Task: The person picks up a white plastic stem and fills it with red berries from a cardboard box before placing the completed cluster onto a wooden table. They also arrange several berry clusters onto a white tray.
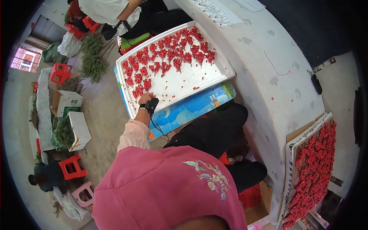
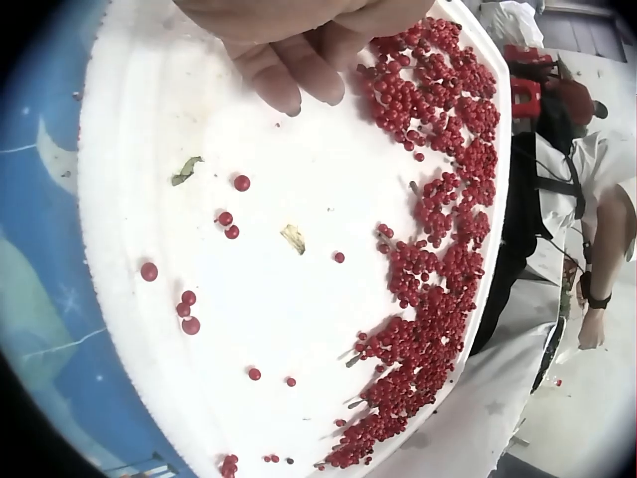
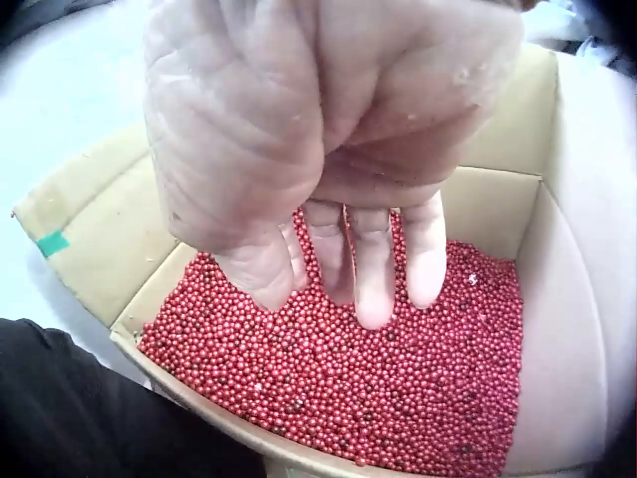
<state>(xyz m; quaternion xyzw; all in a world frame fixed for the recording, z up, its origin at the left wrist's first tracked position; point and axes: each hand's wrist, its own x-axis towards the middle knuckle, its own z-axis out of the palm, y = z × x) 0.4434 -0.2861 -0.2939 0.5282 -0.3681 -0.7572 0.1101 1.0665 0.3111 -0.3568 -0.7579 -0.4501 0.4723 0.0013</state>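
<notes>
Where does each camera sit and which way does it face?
Head: on the head, facing down at the white tray; left hand and pink top show.
Left wrist: on that wrist, facing across tray and berries; fingers show.
Right wrist: on that wrist, facing into the cardboard box; right hand shows.
Head and left wrist share the tray.

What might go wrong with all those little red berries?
Some round, loose red berries lie on the white, rimmed tray and might roll away if the left hand bumps it. The small, yellowish dry scrap lying there could get mixed in with them. The brown cardboard box under the right hand holds a deep red heap of berries; if it tipped, they could probably spill.
</notes>
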